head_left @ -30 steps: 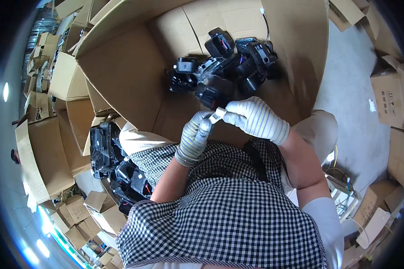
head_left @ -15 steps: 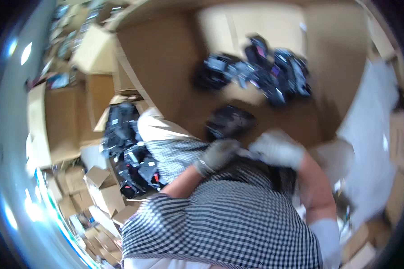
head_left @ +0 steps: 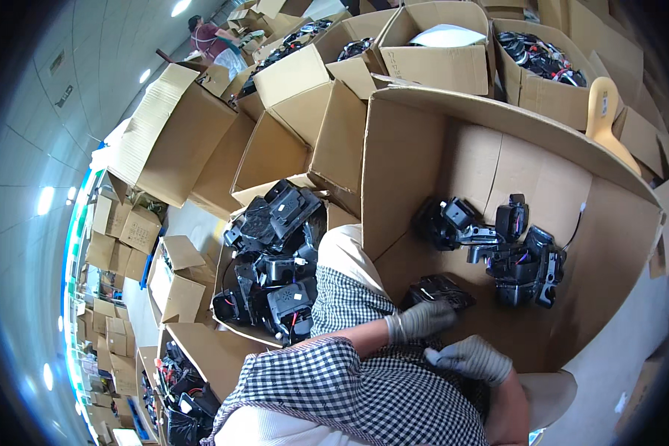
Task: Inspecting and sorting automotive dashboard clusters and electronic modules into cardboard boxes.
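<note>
My left hand [head_left: 422, 321], in a whitish work glove, reaches across my lap at the near edge of a large open cardboard box [head_left: 513, 123]. Its fingers are slightly smeared and overlap the view of a black plastic part [head_left: 440, 290] in the box; I cannot tell whether they touch it. Close beside it, my right hand [head_left: 477, 360], gloved alike, is closed with the thumb against the fingers. Whatever it may hold is hidden. Farther inside the box lie several black plastic housings [head_left: 524, 264] with bits of wire.
At my left stands a box heaped with black plastic housings [head_left: 286, 271], and nearer, another of wired parts [head_left: 182, 383]. Cartons [head_left: 435, 63] line the far side. A yellow-orange chair-like piece [head_left: 603, 111] rises behind the big box. A person [head_left: 212, 41] is at the far left.
The view has swung, so the big box now appears farther right and more of the surroundings show. My hands are a little farther apart, the left now nearer the black part.
</note>
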Action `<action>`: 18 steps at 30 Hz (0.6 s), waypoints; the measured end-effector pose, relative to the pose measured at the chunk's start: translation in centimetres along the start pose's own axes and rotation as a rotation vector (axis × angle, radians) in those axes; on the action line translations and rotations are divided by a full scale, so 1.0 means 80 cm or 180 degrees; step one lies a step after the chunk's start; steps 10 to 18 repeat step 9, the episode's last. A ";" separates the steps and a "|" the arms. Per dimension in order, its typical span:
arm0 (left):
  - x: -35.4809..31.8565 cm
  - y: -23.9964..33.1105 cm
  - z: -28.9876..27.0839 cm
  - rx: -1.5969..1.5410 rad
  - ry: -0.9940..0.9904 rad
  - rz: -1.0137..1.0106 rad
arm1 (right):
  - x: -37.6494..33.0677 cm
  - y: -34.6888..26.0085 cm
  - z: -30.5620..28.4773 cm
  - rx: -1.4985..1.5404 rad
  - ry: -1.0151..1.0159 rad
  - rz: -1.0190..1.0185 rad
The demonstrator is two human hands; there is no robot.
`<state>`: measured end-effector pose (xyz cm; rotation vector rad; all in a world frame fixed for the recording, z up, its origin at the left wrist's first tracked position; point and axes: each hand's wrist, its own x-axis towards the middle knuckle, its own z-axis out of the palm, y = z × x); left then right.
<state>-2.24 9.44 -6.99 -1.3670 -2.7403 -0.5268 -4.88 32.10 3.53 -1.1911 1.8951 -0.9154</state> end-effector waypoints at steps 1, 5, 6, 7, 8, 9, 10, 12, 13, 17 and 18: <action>-0.025 -0.036 0.063 -0.2044 0.0475 -0.2230 | 0.005 -0.009 -0.003 0.0426 -0.0363 -0.0135; 0.028 -0.060 0.018 -0.0392 -0.0143 -0.4627 | -0.003 0.015 0.024 0.0788 -0.0330 -0.0444; 0.013 -0.079 0.042 -0.1406 -0.0514 -0.4477 | -0.002 0.018 0.023 0.1036 -0.0432 -0.0489; 0.001 -0.098 0.070 -0.2420 -0.0896 -0.4222 | -0.003 0.019 0.020 0.1032 -0.0455 -0.0456; -0.009 -0.103 0.089 -0.3318 -0.0630 -0.4012 | -0.003 0.018 0.014 0.1170 -0.0597 -0.0389; -0.012 -0.104 0.111 -0.3360 -0.0611 -0.4005 | -0.003 0.017 0.010 0.1308 -0.0741 -0.0324; -0.012 -0.104 0.111 -0.3360 -0.0611 -0.4005 | -0.003 0.017 0.010 0.1308 -0.0741 -0.0324; -0.012 -0.104 0.111 -0.3360 -0.0611 -0.4005 | -0.003 0.017 0.010 0.1308 -0.0741 -0.0324; -0.012 -0.104 0.111 -0.3360 -0.0611 -0.4005 | -0.003 0.017 0.010 0.1308 -0.0741 -0.0324; -0.012 -0.104 0.111 -0.3360 -0.0611 -0.4005 | -0.003 0.017 0.010 0.1308 -0.0741 -0.0324; -0.012 -0.104 0.111 -0.3360 -0.0611 -0.4005 | -0.003 0.017 0.010 0.1308 -0.0741 -0.0324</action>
